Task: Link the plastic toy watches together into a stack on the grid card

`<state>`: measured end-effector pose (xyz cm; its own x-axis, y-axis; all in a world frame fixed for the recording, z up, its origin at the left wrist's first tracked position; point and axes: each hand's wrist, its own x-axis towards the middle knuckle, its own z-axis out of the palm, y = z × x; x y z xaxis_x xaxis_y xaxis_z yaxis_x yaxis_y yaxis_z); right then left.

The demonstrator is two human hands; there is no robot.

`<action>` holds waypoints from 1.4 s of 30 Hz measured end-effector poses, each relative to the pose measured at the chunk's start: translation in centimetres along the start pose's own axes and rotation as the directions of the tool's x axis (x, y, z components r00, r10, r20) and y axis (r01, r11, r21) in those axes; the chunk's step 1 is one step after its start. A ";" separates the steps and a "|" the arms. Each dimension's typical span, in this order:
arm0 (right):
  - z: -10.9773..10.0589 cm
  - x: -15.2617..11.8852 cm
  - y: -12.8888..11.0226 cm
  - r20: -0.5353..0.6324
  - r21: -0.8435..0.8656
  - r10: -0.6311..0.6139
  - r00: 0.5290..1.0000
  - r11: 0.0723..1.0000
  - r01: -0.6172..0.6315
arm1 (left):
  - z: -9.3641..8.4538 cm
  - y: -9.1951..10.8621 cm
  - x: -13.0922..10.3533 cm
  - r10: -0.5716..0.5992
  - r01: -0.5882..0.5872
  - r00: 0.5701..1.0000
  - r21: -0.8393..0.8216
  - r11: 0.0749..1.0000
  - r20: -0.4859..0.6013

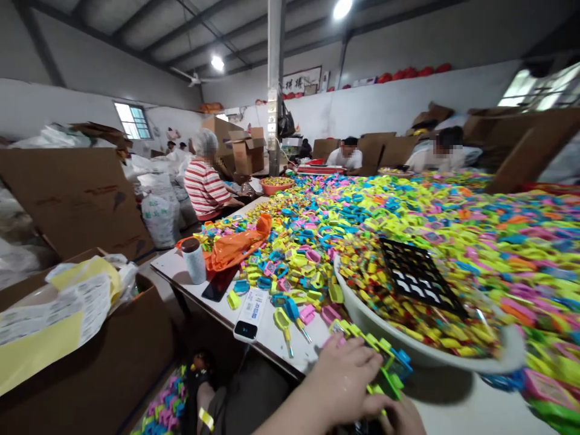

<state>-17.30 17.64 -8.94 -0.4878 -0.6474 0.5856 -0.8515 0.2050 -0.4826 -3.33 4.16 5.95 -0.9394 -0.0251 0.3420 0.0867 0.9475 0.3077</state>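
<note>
Beyond the basin I see dark characters on a wall sign. My left hand grasps the toy row beside the basin; my right hand is cut off, its grip unclear. The white device carries blue print, too small to read.

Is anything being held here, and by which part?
The left hand lies over the near side of the green plastic pieces; whether it or the right hand grips them cannot be told.
</note>
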 end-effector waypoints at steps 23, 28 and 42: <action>-0.8 0.8 -6.3 0.064 -0.208 0.254 0.965 0.949 -0.236 | -3.6 -3.4 -3.6 -0.516 0.359 0.781 -0.423 0.832 -0.352; -1.3 -0.1 -7.1 0.057 -0.113 0.290 0.955 0.953 -0.283 | -3.1 -3.8 -3.7 -0.512 0.371 0.798 -0.409 0.833 -0.318; -1.3 0.5 -6.8 0.069 0.009 0.294 0.953 0.955 -0.295 | -0.9 -0.7 -1.8 -0.158 0.159 0.984 0.002 0.987 -0.084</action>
<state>-12.02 16.85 -4.51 -0.7019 -0.6078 0.3715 -0.6678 0.3800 -0.6400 -1.36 3.23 5.95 -0.9099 -0.2012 0.3627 -0.0641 0.9322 0.3563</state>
